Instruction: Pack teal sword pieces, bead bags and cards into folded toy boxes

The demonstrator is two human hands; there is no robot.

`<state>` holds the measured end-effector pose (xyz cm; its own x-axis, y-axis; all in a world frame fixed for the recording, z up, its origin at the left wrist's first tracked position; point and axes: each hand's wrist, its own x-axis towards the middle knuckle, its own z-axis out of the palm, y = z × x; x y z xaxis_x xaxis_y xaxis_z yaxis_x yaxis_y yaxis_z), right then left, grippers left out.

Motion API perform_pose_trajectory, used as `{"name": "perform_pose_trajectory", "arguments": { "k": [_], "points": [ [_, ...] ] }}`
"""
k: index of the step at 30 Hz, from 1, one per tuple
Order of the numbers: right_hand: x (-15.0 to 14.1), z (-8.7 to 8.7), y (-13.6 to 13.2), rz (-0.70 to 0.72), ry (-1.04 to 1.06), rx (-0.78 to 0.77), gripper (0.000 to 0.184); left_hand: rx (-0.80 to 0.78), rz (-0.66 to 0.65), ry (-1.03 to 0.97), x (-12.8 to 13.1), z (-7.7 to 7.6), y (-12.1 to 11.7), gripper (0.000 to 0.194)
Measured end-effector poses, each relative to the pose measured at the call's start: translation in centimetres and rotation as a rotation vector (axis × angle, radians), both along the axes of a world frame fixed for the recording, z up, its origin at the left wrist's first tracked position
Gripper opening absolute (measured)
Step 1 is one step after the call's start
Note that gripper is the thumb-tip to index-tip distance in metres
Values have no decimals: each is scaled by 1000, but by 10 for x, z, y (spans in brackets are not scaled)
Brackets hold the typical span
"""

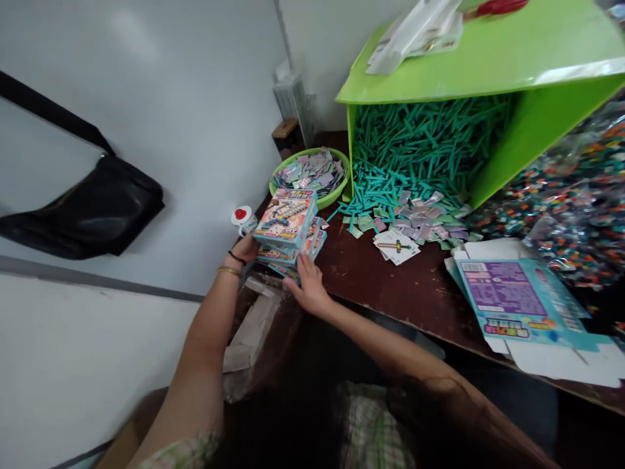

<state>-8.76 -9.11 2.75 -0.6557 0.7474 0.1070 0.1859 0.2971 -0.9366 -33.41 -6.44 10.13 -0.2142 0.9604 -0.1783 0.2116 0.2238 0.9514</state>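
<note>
A stack of small printed boxes [289,228] stands at the left corner of the dark brown table [390,286]. My left hand [245,249] presses against the stack's left side, fingers mostly hidden behind the boxes. My right hand [308,284] grips the stack's near side from below, fingers curled against it. Both hands hold the stack between them. A black band and a gold bangle ring my left wrist.
A green bowl [336,193] of small packets sits behind the stack. A tipped green bin [537,124] spills teal sticks [420,150] and packets. Flattened blue cartons [517,299] lie at right beside bags of coloured pieces [566,202]. A black bag [92,208] hangs on the wall.
</note>
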Motion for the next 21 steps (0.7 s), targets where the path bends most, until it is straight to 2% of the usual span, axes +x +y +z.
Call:
{"name": "perform_pose_trajectory", "arguments": {
  "k": [2,4,6,8,10,12,15,18,21],
  "points": [
    [1,-7,-20,0,-1,57,90,12,-24,-5,2,-7,-9,50],
    [10,-13,-18,-83,30,46,87,2,-47,-57,2,-10,-17,60],
    [19,-14,8,-205,93,-14,84,3,-38,-125,1,-10,-19,72],
    [20,-10,49,-285,171,-73,88,7,12,-187,1,-6,-12,83],
    [11,-1,87,-291,223,-121,93,-9,53,-251,4,0,1,91],
    [-4,10,106,-260,231,-156,93,-53,68,-323,8,7,15,92],
    [-23,18,93,-198,203,-121,90,-151,60,-403,14,14,24,74],
    [-28,12,65,-167,221,-100,94,-237,49,-464,13,15,17,54],
    [-19,-2,67,-238,306,-129,94,-191,102,-539,7,10,7,61]
  ]
}}
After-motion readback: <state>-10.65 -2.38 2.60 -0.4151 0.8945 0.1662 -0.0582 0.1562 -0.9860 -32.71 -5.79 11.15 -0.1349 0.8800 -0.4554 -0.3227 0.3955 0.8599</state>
